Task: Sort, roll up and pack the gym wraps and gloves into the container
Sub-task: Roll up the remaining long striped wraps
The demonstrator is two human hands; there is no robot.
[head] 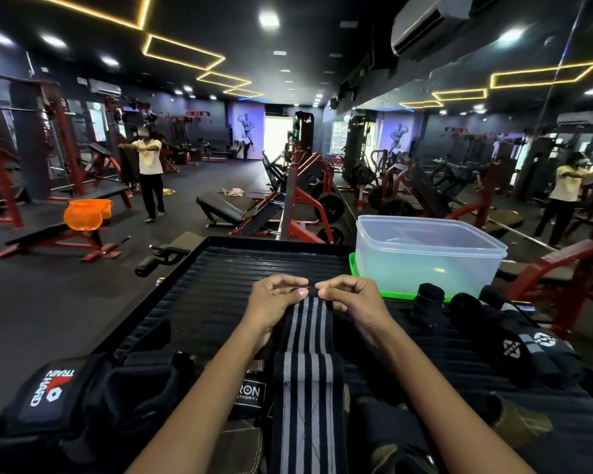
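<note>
I see the black ribbed platform (220,285) filling the foreground, gym machines and a person (150,172) well behind. Clear plastic container (428,254) sits far right on a green lid (367,285). Black gloves (48,395) piled near left; more gloves (524,354) and rolled black wraps (430,302) crowd the right, just before the container. Striped wrap (308,354) runs down the centre; left hand (274,302) and right hand (353,299) both pinch its far end, fingers curled.
</note>
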